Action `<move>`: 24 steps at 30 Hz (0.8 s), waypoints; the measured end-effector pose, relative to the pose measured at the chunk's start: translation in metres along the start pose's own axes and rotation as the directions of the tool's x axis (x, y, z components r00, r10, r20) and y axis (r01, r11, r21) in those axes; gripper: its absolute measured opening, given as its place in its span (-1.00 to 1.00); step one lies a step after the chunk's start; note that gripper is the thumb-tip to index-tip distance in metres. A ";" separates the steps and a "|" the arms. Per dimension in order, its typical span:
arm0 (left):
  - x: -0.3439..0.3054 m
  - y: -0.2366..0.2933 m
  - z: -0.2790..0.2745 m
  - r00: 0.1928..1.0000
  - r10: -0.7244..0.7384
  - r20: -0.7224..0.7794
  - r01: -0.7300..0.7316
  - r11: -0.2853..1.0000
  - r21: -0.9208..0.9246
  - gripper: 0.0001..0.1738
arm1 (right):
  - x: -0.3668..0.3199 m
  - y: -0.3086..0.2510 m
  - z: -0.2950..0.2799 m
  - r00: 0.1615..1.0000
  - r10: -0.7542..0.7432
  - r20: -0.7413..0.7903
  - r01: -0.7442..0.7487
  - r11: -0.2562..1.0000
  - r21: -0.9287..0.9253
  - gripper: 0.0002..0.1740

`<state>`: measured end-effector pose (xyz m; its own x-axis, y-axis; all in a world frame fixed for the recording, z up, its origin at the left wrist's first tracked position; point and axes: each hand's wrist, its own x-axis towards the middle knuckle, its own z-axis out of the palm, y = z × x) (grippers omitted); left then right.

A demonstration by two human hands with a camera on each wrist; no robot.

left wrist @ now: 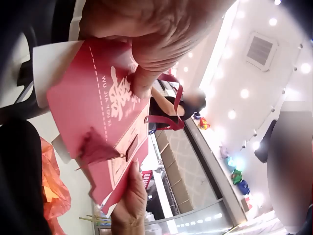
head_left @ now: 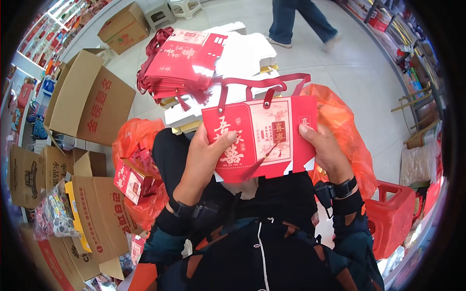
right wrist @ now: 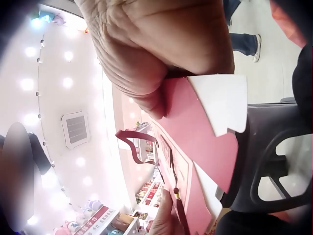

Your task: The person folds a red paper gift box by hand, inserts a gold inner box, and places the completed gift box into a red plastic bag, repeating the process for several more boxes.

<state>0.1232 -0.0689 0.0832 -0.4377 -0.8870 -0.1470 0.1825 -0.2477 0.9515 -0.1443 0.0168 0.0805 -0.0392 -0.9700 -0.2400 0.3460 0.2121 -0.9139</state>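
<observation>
Gripping a red gift box (head_left: 259,140) by its two ends, the left hand (head_left: 201,157) and the right hand (head_left: 332,150) hold it up over the lap. The left thumb presses on the front near the large pale characters; the right thumb lies on the narrower panel at the other end. Most of the other fingers are hidden behind the box, so their exact curl cannot be told.

The box is tilted, printed face up, with burgundy ribbon handles (head_left: 279,85) rising from its far edge through metal eyelets. A dark red tassel (head_left: 253,169) hangs across the front, and white-edged flaps show along the near edge.

Beyond the box, toward the left, a pile of red gift bags (head_left: 182,60) with ribbons lies on stacked white cartons (head_left: 252,48). To the right of the box is an orange plastic bag (head_left: 349,131); farther right and nearer the body stands a red plastic stool (head_left: 393,218). Left of the box, another orange bag (head_left: 138,128) lies by a smaller red box (head_left: 133,182), with open cardboard boxes (head_left: 92,97) farther left. Well past the box, a passerby's legs (head_left: 296,22) show on the tiled floor (head_left: 335,72).
</observation>
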 end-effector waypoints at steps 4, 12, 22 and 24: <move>0.006 0.001 0.001 0.999 0.046 -0.019 -0.047 0.998 -0.049 -0.56 | 0.001 0.001 -0.004 0.999 -0.028 -0.028 0.027 0.999 -0.027 -0.48; 0.011 0.005 -0.002 0.994 0.104 -0.022 -0.105 0.994 -0.017 -0.64 | 0.010 0.000 0.000 0.996 -0.070 -0.057 0.068 0.997 -0.033 -0.47; 0.026 0.020 -0.014 0.992 0.048 -0.121 -0.054 0.997 -0.048 -0.47 | 0.012 -0.024 0.002 0.985 -0.170 -0.029 0.166 0.979 -0.119 -0.42; 0.024 0.025 -0.014 0.996 -0.003 -0.089 0.005 1.000 0.018 -0.39 | 0.014 -0.026 0.001 0.984 -0.173 -0.029 0.168 0.978 -0.126 -0.40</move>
<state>0.1295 -0.1012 0.0997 -0.3579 -0.9174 -0.1737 0.1644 -0.2451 0.9555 -0.1525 -0.0029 0.1015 -0.1258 -0.9882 -0.0873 0.2134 0.0590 -0.9752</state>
